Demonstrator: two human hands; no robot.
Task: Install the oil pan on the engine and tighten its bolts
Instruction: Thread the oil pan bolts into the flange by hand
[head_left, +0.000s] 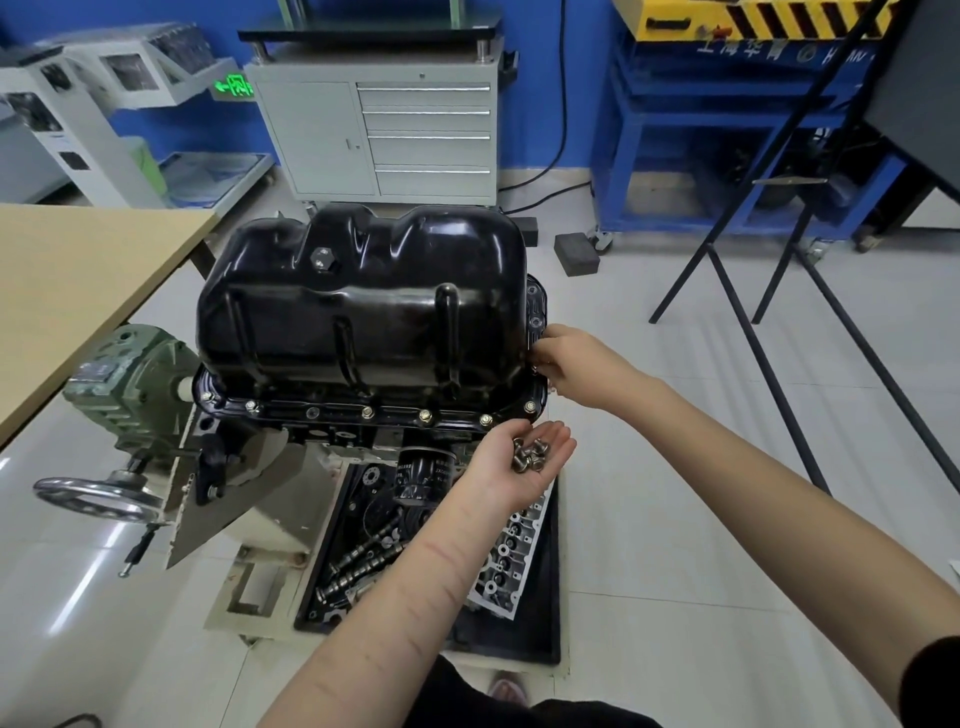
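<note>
The black oil pan (363, 301) sits upside-up on the engine (311, 436) on its stand, its flange along the near edge carrying several bolts (425, 414). My left hand (524, 462) is held palm up just below the flange's right corner, cupping several loose silver bolts (530, 453). My right hand (571, 364) is at the pan's right flange, its fingertips pinching a bolt (536, 367) against the flange edge; the fingertips partly hide it.
A wooden table (78, 291) stands at the left. A black tray (550, 613) with camshafts and a cylinder head lies on the floor below the engine. The stand's handwheel (98, 499) sticks out at the lower left. Black stand legs (779, 270) cross the right.
</note>
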